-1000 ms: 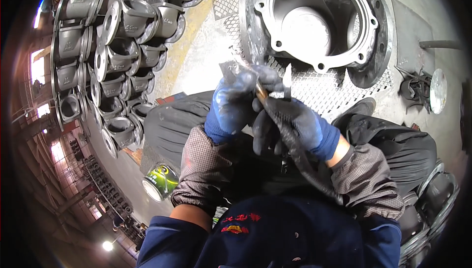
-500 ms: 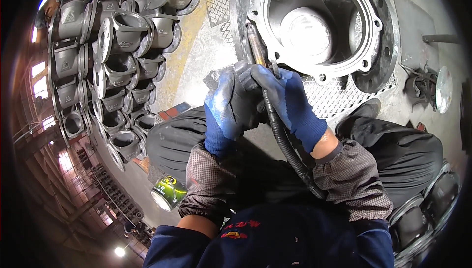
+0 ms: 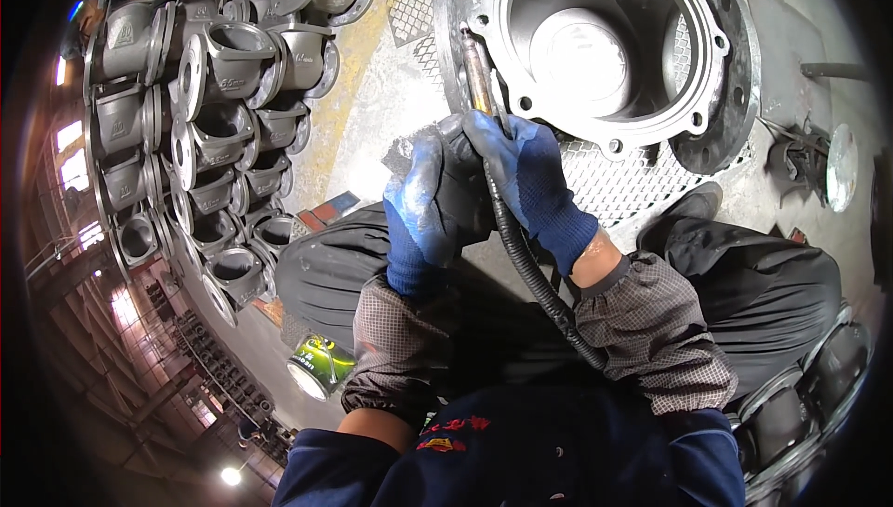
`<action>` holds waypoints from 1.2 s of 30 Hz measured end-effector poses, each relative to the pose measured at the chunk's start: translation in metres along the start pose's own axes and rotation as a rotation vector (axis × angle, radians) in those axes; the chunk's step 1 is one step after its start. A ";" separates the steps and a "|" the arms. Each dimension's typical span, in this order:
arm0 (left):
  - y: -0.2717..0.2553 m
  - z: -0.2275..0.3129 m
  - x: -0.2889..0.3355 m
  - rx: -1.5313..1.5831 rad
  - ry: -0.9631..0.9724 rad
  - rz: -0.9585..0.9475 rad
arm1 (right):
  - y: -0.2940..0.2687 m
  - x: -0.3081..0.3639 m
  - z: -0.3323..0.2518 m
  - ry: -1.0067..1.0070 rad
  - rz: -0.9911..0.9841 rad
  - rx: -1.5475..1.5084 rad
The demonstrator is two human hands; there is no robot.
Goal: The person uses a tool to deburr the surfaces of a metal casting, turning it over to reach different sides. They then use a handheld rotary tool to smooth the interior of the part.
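Observation:
My right hand, in a blue glove with a dark coating, is closed round a slim air grinder with a brass-coloured barrel. A black ribbed hose runs from it down to my lap. The tip lies by a hole in the left flange of a large grey valve body. Right beside it, my left hand is curled, its fingers against the grinder hand. A rough grey piece shows at its outer side; the palm is hidden.
The valve body rests on a metal mesh plate between my knees. Stacked grey valve bodies fill the left side. A green can stands by my left leg. At right are a sheet-metal plate and a pale disc.
My right hand and forearm have shifted slightly left with the grinder, whose tip sits a little higher along the flange. The left hand has hardly moved.

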State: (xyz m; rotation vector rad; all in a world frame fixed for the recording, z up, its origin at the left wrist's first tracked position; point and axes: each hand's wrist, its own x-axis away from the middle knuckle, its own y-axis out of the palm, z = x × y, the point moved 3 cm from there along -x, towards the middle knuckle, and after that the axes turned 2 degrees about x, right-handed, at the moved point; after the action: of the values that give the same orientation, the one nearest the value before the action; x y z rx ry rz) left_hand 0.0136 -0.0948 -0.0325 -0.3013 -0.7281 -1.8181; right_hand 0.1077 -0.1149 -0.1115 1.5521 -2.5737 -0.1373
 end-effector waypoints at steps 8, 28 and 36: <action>0.012 0.023 0.013 -0.471 0.112 0.026 | -0.011 0.009 -0.035 0.288 -0.071 -0.287; 0.014 -0.004 0.015 0.326 -0.054 -0.372 | -0.052 0.032 -0.120 1.062 -0.699 -0.401; 0.024 0.000 0.019 0.071 -0.003 0.013 | -0.058 0.035 -0.120 -0.098 -0.486 0.930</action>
State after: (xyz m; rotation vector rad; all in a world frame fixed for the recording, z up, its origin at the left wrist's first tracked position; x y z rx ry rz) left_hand 0.0286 -0.1139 -0.0146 -0.2618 -0.7893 -1.7757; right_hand 0.1609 -0.1741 0.0006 2.4660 -2.3614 1.1044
